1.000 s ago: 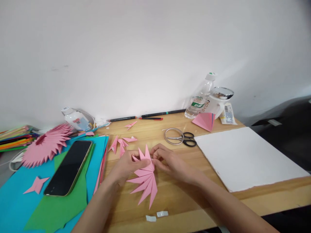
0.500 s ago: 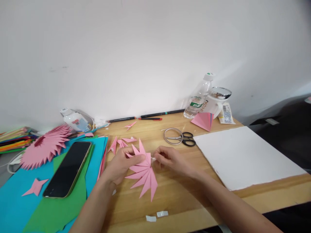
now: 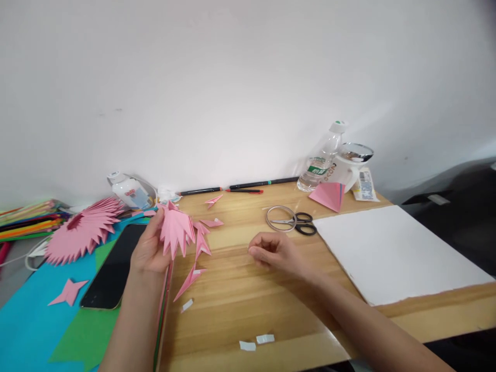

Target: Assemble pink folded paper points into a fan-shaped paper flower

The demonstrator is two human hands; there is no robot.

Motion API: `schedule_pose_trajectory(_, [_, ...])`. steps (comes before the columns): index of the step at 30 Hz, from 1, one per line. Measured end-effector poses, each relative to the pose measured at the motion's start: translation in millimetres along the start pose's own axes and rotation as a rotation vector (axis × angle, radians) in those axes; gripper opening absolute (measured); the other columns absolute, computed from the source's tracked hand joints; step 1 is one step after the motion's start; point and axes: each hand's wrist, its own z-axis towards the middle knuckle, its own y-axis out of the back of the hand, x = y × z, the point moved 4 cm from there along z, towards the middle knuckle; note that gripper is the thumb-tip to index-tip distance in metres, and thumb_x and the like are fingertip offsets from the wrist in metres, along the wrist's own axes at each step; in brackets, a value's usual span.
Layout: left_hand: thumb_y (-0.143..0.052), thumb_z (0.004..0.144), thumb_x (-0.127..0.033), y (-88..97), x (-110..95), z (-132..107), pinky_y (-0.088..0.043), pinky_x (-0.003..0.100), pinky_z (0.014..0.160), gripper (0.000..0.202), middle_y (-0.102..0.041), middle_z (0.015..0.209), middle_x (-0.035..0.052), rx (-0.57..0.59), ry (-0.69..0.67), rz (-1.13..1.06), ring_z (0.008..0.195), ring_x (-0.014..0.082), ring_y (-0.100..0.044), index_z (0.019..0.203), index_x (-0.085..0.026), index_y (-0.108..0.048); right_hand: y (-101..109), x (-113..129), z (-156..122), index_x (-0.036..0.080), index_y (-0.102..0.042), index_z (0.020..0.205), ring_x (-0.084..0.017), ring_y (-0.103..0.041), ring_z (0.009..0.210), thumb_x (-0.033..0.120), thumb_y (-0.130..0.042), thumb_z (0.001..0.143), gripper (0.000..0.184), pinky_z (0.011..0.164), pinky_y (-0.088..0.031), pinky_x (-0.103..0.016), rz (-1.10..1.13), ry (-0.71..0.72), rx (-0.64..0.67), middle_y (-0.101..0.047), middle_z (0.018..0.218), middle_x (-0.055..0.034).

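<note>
My left hand (image 3: 150,250) is closed on a pink folded-paper fan (image 3: 177,227) with pointed tips, lifted above the left part of the table. Its points hang down and lie closer together. My right hand (image 3: 269,250) is curled with thumb and index finger pinched over the middle of the table; whatever it may hold is hidden. Small pink folded pieces, among them one (image 3: 189,281) with a white strip on it, lie just right of my left hand. Scissors (image 3: 304,223) with black handles lie beyond my right hand, under a ring (image 3: 281,207).
Left are a phone (image 3: 110,274), blue paper (image 3: 23,310), green paper (image 3: 85,330) and a large pink paper ring (image 3: 83,230). A white board (image 3: 403,253) lies right. Behind stand a water bottle (image 3: 320,160) and mug (image 3: 346,173). White tape pieces (image 3: 248,345) lie in front.
My left hand has carried the pink fan left and up, away from my right hand, and its points have drawn together. The white bit at my right fingertips no longer shows.
</note>
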Motion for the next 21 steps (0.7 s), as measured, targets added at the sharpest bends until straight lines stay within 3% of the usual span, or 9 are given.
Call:
schedule_pose_trajectory(2, [-0.047, 0.086, -0.013, 1.9, 1.6, 2.2, -0.052, 0.017, 0.055, 0.018, -0.068, 0.064, 0.0001, -0.004, 0.015, -0.016, 0.056, 0.0097, -0.064, 0.075, -0.014, -0.062, 0.6, -1.4, 1.7, 0.015, -0.057, 0.066, -0.007, -0.043, 0.049, 0.032, -0.054, 0.081, 0.023, 0.047, -0.033, -0.02, -0.163, 0.044, -0.066, -0.054, 0.056, 0.0022])
schedule_pose_trajectory(4, [-0.052, 0.083, -0.014, 3.1, 6.1, 3.3, -0.052, 0.019, 0.056, 0.013, -0.068, 0.063, -0.0003, 0.013, 0.046, 0.009, 0.054, 0.0101, -0.064, 0.074, -0.014, -0.062, 1.5, -0.9, 7.8, 0.015, -0.06, 0.071, -0.009, -0.048, 0.055, 0.024, -0.055, 0.08, 0.013, 0.051, -0.037, -0.021, -0.356, 0.098, -0.121, -0.057, 0.063, 0.0007])
schedule_pose_trajectory(7, [-0.063, 0.075, -0.016, 4.8, 11.5, 3.5, -0.052, 0.02, 0.054, 0.006, -0.067, 0.063, -0.0009, 0.039, 0.068, 0.08, 0.053, 0.0106, -0.062, 0.069, -0.014, -0.061, -3.5, 5.5, 29.1, 0.015, -0.061, 0.077, -0.01, -0.053, 0.065, 0.013, -0.053, 0.078, 0.008, 0.06, -0.042, -0.022, -0.59, 0.188, -0.101, -0.058, 0.079, -0.0034])
schedule_pose_trajectory(10, [-0.073, 0.064, -0.02, 2.8, 13.6, 1.4, -0.049, 0.019, 0.05, 0.014, -0.066, 0.062, -0.0006, 0.104, 0.033, 0.176, 0.051, 0.0099, -0.059, 0.064, -0.013, -0.061, -14.2, 13.7, 62.3, 0.015, -0.061, 0.085, -0.013, -0.054, 0.07, 0.018, -0.054, 0.082, 0.009, 0.065, -0.042, -0.024, -0.778, 0.194, -0.121, -0.058, 0.081, -0.0049])
schedule_pose_trajectory(14, [-0.081, 0.048, -0.023, -5.0, 22.2, -7.2, -0.044, 0.019, 0.045, 0.026, -0.063, 0.054, -0.0003, 0.196, 0.052, 0.364, 0.045, 0.0095, -0.054, 0.059, -0.011, -0.061, -38.6, 17.5, 97.1, 0.015, -0.057, 0.102, -0.019, -0.055, 0.089, 0.021, -0.051, 0.085, 0.02, 0.074, -0.041, -0.029, -0.94, 0.198, -0.052, -0.055, 0.105, -0.0115])
schedule_pose_trajectory(17, [-0.082, 0.045, -0.023, -10.5, 32.7, -14.3, -0.042, 0.02, 0.046, 0.027, -0.063, 0.055, 0.0001, 0.258, 0.085, 0.443, 0.046, 0.0098, -0.054, 0.06, -0.011, -0.062, -46.1, 10.8, 98.0, 0.014, -0.061, 0.081, -0.023, -0.055, 0.086, 0.019, -0.056, 0.079, 0.008, 0.072, -0.04, -0.03, -0.98, 0.174, 0.047, -0.06, 0.091, -0.0115])
schedule_pose_trajectory(19, [-0.082, 0.046, -0.022, -12.0, 40.8, -17.8, -0.04, 0.019, 0.044, 0.025, -0.06, 0.051, -0.0023, 0.28, 0.124, 0.498, 0.044, 0.0079, -0.051, 0.058, -0.011, -0.062, -38.3, 6.2, 87.3, 0.014, -0.06, 0.071, -0.023, -0.056, 0.082, 0.017, -0.057, 0.077, 0.007, 0.07, -0.041, -0.03, -0.965, 0.16, 0.027, -0.062, 0.083, -0.0109])
schedule_pose_trajectory(21, [-0.081, 0.047, -0.021, -12.9, 49.6, -21.1, -0.04, 0.019, 0.046, 0.024, -0.06, 0.051, -0.0024, 0.304, 0.186, 0.558, 0.045, 0.0084, -0.052, 0.059, -0.012, -0.063, -23.8, 2.3, 71.6, 0.014, -0.059, 0.072, -0.02, -0.058, 0.077, 0.016, -0.054, 0.079, 0.009, 0.066, -0.042, -0.029, -0.93, 0.135, -0.017, -0.062, 0.078, -0.0092])
